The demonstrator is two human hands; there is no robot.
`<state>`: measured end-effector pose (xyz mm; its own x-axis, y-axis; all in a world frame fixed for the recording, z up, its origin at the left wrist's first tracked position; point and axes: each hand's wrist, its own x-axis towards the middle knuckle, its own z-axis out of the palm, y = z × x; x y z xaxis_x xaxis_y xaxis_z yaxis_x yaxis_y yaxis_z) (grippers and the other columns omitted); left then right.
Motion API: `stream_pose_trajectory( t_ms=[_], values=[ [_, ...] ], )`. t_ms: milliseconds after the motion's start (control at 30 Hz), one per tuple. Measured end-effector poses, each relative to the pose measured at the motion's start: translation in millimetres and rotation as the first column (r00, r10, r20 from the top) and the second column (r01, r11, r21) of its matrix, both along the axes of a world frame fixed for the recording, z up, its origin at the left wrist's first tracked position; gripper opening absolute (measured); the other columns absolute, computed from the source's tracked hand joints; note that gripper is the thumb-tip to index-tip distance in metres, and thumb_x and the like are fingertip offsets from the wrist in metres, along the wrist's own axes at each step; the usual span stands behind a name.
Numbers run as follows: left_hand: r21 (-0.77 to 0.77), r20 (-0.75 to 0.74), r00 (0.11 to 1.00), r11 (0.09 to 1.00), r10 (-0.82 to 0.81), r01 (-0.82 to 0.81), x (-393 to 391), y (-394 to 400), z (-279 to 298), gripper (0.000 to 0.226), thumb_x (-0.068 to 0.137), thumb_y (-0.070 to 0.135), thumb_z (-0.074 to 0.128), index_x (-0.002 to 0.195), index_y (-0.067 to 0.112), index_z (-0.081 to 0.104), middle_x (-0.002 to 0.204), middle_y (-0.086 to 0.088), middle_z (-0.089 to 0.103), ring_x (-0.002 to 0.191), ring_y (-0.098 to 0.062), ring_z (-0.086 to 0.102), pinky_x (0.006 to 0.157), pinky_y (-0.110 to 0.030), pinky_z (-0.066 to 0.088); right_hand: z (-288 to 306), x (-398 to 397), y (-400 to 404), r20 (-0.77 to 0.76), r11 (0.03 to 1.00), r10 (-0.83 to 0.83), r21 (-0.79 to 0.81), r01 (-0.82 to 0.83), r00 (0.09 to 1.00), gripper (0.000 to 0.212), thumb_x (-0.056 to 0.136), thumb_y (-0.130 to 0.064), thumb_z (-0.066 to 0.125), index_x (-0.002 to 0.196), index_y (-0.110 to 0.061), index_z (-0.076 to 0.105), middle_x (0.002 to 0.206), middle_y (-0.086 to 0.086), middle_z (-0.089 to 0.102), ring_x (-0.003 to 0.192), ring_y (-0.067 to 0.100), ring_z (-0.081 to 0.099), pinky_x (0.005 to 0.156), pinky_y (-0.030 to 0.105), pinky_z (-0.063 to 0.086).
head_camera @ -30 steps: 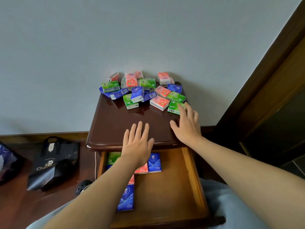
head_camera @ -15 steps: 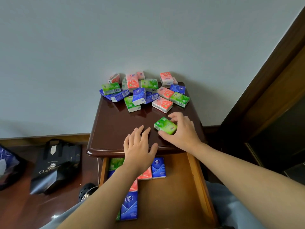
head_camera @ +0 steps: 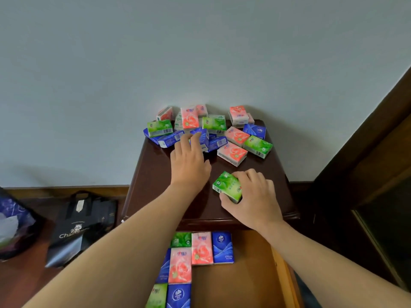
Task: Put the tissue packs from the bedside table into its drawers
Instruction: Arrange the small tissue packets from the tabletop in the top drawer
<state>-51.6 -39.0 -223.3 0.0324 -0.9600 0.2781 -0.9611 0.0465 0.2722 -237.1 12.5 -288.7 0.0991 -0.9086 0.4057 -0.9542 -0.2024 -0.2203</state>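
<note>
So the right hand (head_camera: 251, 196) has a green tissue pack (head_camera: 227, 186) pinched between thumb and curled fingers, sitting near the front edge of the bedside table (head_camera: 155, 185). My guess is it's held by its short sides so it can drop flat into the open drawer (head_camera: 251, 274) just below, lined up with the packs (head_camera: 201, 247) already laid there in neat rows on the left side. The wrist is bent down a bit, forearm coming in from the near right.

The left hand (head_camera: 189, 158) is stretched far out to the messy pile of packs (head_camera: 222, 130) against the wall (head_camera: 200, 52), palm down, fingers loosely spread and touching a blue pack (head_camera: 201, 135). It doesn't look clamped on it yet, more like landing on it. Probably lining up the next grab while the right one unloads. Plenty of packs left on top.
</note>
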Motion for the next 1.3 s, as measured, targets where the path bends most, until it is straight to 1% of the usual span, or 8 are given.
stream_pose_trajectory(
  t_ms=[267, 467, 633, 767, 867, 933, 1100, 1300],
  values=[
    [-0.058, 0.02, 0.999, 0.997, 0.048, -0.047, -6, -22, -6, 0.052, 0.103, 0.026, 0.052, 0.153, 0.016, 0.04, 0.149, -0.011, 0.041, 0.132, -0.033, 0.042, 0.105, -0.043, 0.041, -3, 0, -1, 0.007, 1.0, 0.002, -0.005, -0.002, 1.0, 0.058, 0.079, -0.079, 0.052, 0.116, -0.033, 0.052, 0.102, -0.015, 0.051, 0.093, 0.009, 0.052, 0.083, 0.035, 0.046],
    [-0.254, -0.258, 0.965, 0.967, -0.036, -0.032, 9, 11, 16, 0.037, 0.106, 0.01, 0.048, 0.141, 0.007, 0.055, 0.133, -0.016, 0.055, 0.12, -0.034, 0.049, 0.105, -0.041, 0.038, 0, -1, 0, 0.033, 1.0, 0.02, -0.006, -0.02, 0.999, 0.058, 0.078, -0.077, 0.055, 0.115, -0.032, 0.049, 0.102, -0.015, 0.051, 0.093, 0.009, 0.053, 0.083, 0.036, 0.046],
    [-0.21, -0.687, 0.725, 0.969, -0.053, -0.128, 13, 92, 11, 0.029, 0.107, 0.015, 0.05, 0.136, 0.017, 0.053, 0.129, -0.003, 0.048, 0.108, 0.006, 0.051, 0.088, -0.006, 0.038, 12, 2, 4, 0.06, 0.997, 0.043, 0.066, -0.047, 0.997, 0.057, 0.08, -0.075, 0.056, 0.119, -0.034, 0.049, 0.106, -0.013, 0.055, 0.098, 0.015, 0.055, 0.085, 0.039, 0.044],
    [-0.045, -0.844, 0.528, 0.969, 0.093, -0.244, 15, 162, -3, 0.025, 0.109, 0.02, 0.048, 0.129, 0.033, 0.054, 0.12, 0.0, 0.048, 0.097, 0.009, 0.053, 0.078, -0.013, 0.047, 37, 0, 10, 0.18, 0.932, 0.041, 0.348, -0.103, 0.983, 0.062, 0.079, -0.078, 0.065, 0.126, -0.043, 0.044, 0.12, -0.012, 0.058, 0.112, 0.019, 0.053, 0.097, 0.045, 0.04],
    [0.103, -0.904, 0.375, 0.955, 0.207, -0.279, 18, 204, -8, 0.022, 0.106, 0.025, 0.056, 0.124, 0.038, 0.055, 0.122, 0.003, 0.052, 0.105, -0.006, 0.061, 0.081, -0.025, 0.056, 62, 3, 32, 0.555, 0.83, -0.001, 0.464, -0.309, 0.832, 0.055, 0.076, -0.069, 0.078, 0.118, -0.05, 0.047, 0.113, -0.019, 0.067, 0.105, 0.009, 0.065, 0.09, 0.035, 0.052],
    [0.127, -0.922, 0.32, 0.95, 0.219, -0.286, 22, 229, -13, 0.03, 0.1, 0.022, 0.068, 0.121, 0.038, 0.053, 0.123, 0.006, 0.057, 0.107, -0.009, 0.066, 0.077, -0.02, 0.057, 71, 11, 56, 0.733, 0.802, -0.027, 0.422, -0.423, 0.68, 0.053, 0.074, -0.065, 0.082, 0.118, -0.049, 0.056, 0.111, -0.019, 0.072, 0.102, 0.001, 0.07, 0.087, 0.026, 0.057],
    [0.174, -0.915, 0.302, 0.938, 0.266, -0.298, 37, 277, -34, 0.044, 0.09, 0.012, 0.079, 0.108, 0.039, 0.049, 0.108, 0.01, 0.067, 0.09, 0.006, 0.069, 0.065, -0.018, 0.058, 52, 24, 125, 0.902, 0.6, -0.396, 0.396, -0.695, 0.172, 0.047, 0.087, -0.027, 0.085, 0.129, -0.035, 0.066, 0.126, 0.007, 0.073, 0.106, 0.023, 0.075, 0.091, 0.042, 0.062],
    [0.234, -0.895, 0.326, 0.944, 0.303, -0.233, 46, 298, -57, 0.039, 0.092, 0.014, 0.078, 0.106, 0.035, 0.047, 0.107, 0.004, 0.068, 0.089, -0.007, 0.074, 0.061, -0.026, 0.062, 10, 27, 185, 0.786, 0.639, -0.591, 0.593, -0.489, 0.181, 0.062, 0.081, 0.002, 0.085, 0.133, -0.022, 0.06, 0.119, 0.012, 0.075, 0.103, 0.027, 0.078, 0.088, 0.049, 0.064]
  ],
)
